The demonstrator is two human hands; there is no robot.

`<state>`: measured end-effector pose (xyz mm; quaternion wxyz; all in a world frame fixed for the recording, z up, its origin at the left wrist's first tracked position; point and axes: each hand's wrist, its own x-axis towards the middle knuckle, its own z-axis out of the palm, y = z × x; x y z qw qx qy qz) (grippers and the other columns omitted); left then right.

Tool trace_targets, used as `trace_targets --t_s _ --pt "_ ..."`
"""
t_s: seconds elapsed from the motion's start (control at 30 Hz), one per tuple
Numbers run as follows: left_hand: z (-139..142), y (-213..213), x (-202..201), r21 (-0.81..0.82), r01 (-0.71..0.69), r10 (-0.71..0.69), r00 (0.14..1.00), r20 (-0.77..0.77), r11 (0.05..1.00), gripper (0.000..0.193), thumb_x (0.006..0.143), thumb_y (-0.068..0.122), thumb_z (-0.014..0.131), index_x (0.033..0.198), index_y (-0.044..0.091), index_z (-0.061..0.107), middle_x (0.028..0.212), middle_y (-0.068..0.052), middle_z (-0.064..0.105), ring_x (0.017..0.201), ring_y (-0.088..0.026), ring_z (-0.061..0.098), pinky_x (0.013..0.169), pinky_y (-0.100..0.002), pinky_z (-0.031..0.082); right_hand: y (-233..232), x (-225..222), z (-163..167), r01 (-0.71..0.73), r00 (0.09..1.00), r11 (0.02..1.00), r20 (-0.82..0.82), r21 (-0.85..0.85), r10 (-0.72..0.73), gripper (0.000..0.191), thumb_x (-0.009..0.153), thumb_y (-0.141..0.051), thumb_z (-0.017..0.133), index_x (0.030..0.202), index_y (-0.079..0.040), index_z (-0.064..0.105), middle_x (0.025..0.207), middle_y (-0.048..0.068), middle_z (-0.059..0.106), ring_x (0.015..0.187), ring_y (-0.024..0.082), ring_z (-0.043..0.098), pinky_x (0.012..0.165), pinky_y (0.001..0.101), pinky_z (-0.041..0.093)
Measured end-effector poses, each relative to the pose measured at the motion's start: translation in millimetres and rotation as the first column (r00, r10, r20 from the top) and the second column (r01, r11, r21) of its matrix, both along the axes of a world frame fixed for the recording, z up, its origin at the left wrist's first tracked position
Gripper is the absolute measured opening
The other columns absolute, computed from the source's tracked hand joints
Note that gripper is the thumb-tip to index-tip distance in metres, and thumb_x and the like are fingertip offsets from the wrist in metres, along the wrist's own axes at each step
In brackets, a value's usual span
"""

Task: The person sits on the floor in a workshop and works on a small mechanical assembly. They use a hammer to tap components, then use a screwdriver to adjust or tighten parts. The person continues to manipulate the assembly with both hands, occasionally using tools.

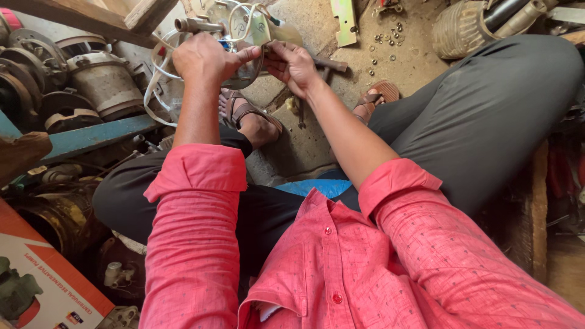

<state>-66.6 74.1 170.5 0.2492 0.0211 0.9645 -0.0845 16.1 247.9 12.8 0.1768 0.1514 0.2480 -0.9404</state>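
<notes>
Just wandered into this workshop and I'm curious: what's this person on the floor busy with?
A person in a pink shirt sits on the dusty floor, working on a metal part with white wires held up in front of them. The left hand grips it from the left, the right hand pinches it from the other side. Old motor housings sit at left, and small nuts lie scattered ahead.

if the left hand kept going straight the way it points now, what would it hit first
Most likely the metal part with white wires just beyond its knuckles, which the left hand already grips together with the right hand. Past that lies the sandy floor. Depth is hard to judge from the head view.
</notes>
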Motion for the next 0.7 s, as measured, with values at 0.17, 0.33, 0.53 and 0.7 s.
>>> trace_targets --t_s 0.17,0.33,0.53,0.7 --pt "-2.3 0.0 1.1 0.006 0.005 -0.005 1.000 0.004 1.000 0.123 0.054 0.111 0.058 0.100 -0.003 0.075 0.098 -0.018 0.074 0.092 -0.034 0.073 0.074 -0.043 0.055 3.7 -2.9 1.7 -0.012 0.998 1.000 -0.054 -0.008 0.012 0.021 0.096 0.003 0.063 0.117 0.001 0.066 0.113 0.017 0.074 0.105 0.025 0.074 0.100 0.0391 0.062" --pt "-3.3 1.1 2.2 0.030 0.018 -0.018 1.000 -0.018 0.999 0.119 0.050 0.109 0.060 0.099 0.002 0.076 0.096 -0.018 0.074 0.090 -0.034 0.072 0.073 -0.044 0.055 4.1 -1.6 5.5 0.013 1.000 0.999 0.022 0.038 -0.014 0.010 0.102 -0.001 0.061 0.111 0.002 0.065 0.108 0.019 0.074 0.101 0.028 0.075 0.098 0.0443 0.062" --pt "-1.7 2.4 3.7 0.028 0.062 -0.060 0.997 -0.039 0.998 0.121 0.051 0.109 0.063 0.098 0.000 0.076 0.096 -0.018 0.074 0.090 -0.033 0.073 0.074 -0.042 0.056 5.3 4.8 4.1 -0.002 0.999 0.999 0.051 0.034 0.001 0.012 0.097 -0.002 0.059 0.108 -0.002 0.066 0.104 0.017 0.077 0.100 0.026 0.076 0.099 0.0425 0.062" --pt "1.5 6.3 4.5 0.029 0.028 -0.027 0.999 -0.027 0.999 0.118 0.046 0.105 0.063 0.101 0.002 0.075 0.095 -0.016 0.074 0.089 -0.031 0.073 0.073 -0.041 0.056 3.7 4.4 0.4 0.003 1.000 1.000 -0.019 0.021 -0.002 0.013 0.097 -0.006 0.067 0.109 -0.002 0.067 0.106 0.014 0.076 0.101 0.024 0.076 0.099 0.0414 0.063"
